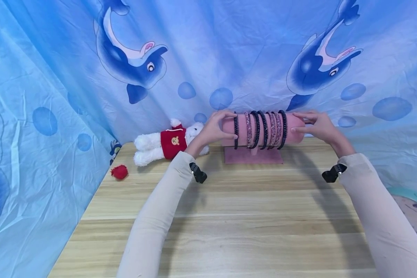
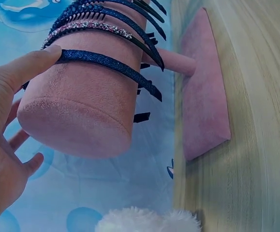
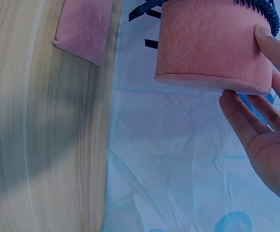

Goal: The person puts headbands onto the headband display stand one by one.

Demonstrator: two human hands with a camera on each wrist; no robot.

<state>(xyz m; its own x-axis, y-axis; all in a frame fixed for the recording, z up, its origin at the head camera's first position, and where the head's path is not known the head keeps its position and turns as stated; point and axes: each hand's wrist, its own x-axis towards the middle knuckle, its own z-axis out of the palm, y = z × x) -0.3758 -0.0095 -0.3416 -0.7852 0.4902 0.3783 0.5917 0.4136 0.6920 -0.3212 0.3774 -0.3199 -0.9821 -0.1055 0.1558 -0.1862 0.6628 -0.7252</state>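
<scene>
A pink plush headband stand [image 1: 295, 129] with a round horizontal roll stands at the back of the table, its flat base [image 1: 253, 155] on the wood. Several headbands circle the roll, some dark blue, others pink and sparkly. My left hand [image 1: 215, 127] pinches the leftmost dark blue glitter headband [image 2: 103, 60] near the roll's left end, thumb in front and index finger on top. Its other fingers are loosely bent beside the roll. At the opposite end, my right hand [image 1: 317, 125] holds the roll, with the thumb on its side and fingertips at its end face.
Left of the stand lies a white plush toy [image 1: 149, 143] in a red sweater. A small red fuzzy ball [image 1: 119, 172] rests near the table's left edge. A blue dolphin curtain [image 1: 250, 50] hangs behind. A doll's face [image 1: 415, 212] shows at the lower right.
</scene>
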